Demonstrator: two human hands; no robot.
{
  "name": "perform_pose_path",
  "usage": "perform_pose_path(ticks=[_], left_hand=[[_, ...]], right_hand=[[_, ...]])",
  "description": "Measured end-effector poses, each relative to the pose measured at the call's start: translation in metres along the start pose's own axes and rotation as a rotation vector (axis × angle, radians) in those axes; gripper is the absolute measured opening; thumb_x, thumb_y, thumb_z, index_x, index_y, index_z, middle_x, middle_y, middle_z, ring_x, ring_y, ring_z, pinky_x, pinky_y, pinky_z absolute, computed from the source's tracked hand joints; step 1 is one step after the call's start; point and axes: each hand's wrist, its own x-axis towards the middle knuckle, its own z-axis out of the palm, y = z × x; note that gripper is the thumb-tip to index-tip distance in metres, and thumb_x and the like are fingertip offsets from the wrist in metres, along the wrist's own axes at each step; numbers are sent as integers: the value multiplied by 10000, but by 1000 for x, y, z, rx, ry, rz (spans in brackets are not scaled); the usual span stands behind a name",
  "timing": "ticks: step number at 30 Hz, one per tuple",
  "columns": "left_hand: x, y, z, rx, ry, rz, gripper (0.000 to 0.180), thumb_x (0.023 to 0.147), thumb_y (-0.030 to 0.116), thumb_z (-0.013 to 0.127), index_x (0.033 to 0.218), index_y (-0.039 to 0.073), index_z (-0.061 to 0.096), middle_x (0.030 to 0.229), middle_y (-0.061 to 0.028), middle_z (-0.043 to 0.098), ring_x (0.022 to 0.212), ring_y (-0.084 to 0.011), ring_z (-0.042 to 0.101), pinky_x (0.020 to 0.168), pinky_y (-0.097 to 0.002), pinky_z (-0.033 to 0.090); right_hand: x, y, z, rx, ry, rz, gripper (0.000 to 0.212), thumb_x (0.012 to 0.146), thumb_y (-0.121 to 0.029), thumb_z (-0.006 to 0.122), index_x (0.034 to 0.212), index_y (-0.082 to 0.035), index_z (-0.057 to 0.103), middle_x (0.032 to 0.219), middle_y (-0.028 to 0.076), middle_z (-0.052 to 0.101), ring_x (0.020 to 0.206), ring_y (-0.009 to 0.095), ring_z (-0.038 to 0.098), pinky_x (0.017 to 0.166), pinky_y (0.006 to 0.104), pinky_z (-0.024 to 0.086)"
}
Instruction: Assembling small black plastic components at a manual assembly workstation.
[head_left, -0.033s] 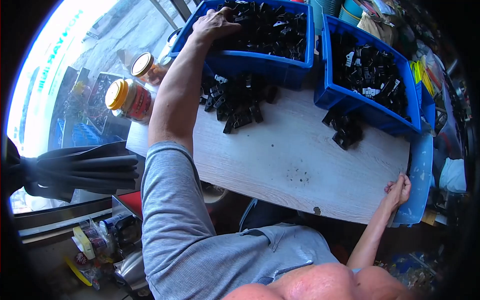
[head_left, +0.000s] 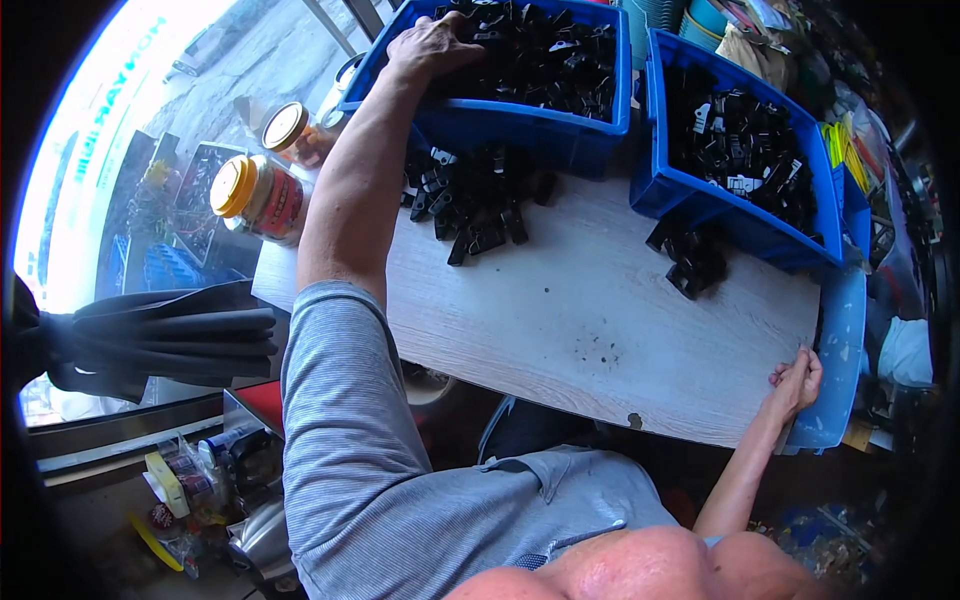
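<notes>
My left hand [head_left: 430, 47] reaches over the near left side of a large blue bin [head_left: 520, 112] full of small black plastic parts [head_left: 545, 60], some with pale metal pieces. Its fingers and thumb are apart among the parts, the tips partly hidden. At the right edge of the table, my right hand [head_left: 797, 382] is closed, fingers curled in beside a light-blue plastic tray [head_left: 835, 370]; whatever it may hold is hidden. A loose heap of black parts [head_left: 470, 205] lies in front of the large bin.
A second blue bin [head_left: 735, 220] of black parts stands at the right, with a small pile of parts [head_left: 692, 262] before it. Jars, one yellow-lidded [head_left: 235, 190], stand left by the window. A dark tied curtain [head_left: 165, 335] hangs near the wooden table's [head_left: 500, 330] left corner.
</notes>
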Motion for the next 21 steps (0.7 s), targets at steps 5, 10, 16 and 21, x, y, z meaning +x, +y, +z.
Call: perform_pose_path(ticks=[5,10,16,21], left_hand=[[-1,-6,6,74,69,116,800,789,647,689,1473,268,519,1291,-124,664,1204,-290,644,975,-447,538],[-1,-10,7,45,-15,87,765,796,628,707,1464,300,533,1346,-83,655,1230,-292,634,1001,-431,533],[-27,-1,-24,-358,81,369,630,793,432,765,1339,154,619,1227,-141,687,1123,-334,667,975,-425,533],[-21,8,-29,-316,73,190,539,770,287,783,1254,79,670,1168,-150,721,1087,-316,684,959,-413,533]], right_hand=[[-2,-1,4,-8,8,-19,211,970,-244,679,1061,-54,668,631,-2,541,554,82,549,459,213,425],[-5,-7,8,5,25,-24,199,958,-226,688,1061,-57,664,597,-15,486,538,93,539,453,222,416],[-9,-10,7,-18,46,-26,201,962,-220,684,1076,-56,667,597,-18,484,539,87,538,454,220,416],[3,3,2,12,12,-21,212,963,-235,682,1064,-50,667,611,-6,510,545,88,542,454,218,427]])
